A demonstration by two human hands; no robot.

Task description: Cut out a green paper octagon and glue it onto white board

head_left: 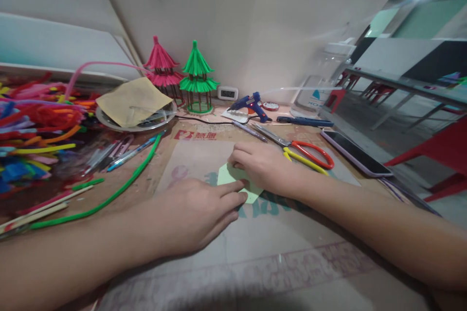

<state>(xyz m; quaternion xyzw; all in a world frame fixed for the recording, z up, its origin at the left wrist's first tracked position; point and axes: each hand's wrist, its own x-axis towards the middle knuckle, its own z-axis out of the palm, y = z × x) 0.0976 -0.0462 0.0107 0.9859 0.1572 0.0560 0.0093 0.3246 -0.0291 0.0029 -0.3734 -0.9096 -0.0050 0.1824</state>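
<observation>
A small pale green piece of paper with angled corners and tiny dots near its edge lies on the printed work sheet. My left hand rests flat from the left, its fingers stretched out onto the paper's lower part. Over the upper right part of the paper is my right hand, with bent, closed fingers. Whatever they hold, if anything, is hidden. Just beyond my right wrist lie scissors with red and yellow handles.
Pipe cleaners heap up at left near a metal plate. Two pagoda models, pink and green, stand by the wall. Behind my hands are a glue gun and utility knife; a phone lies right.
</observation>
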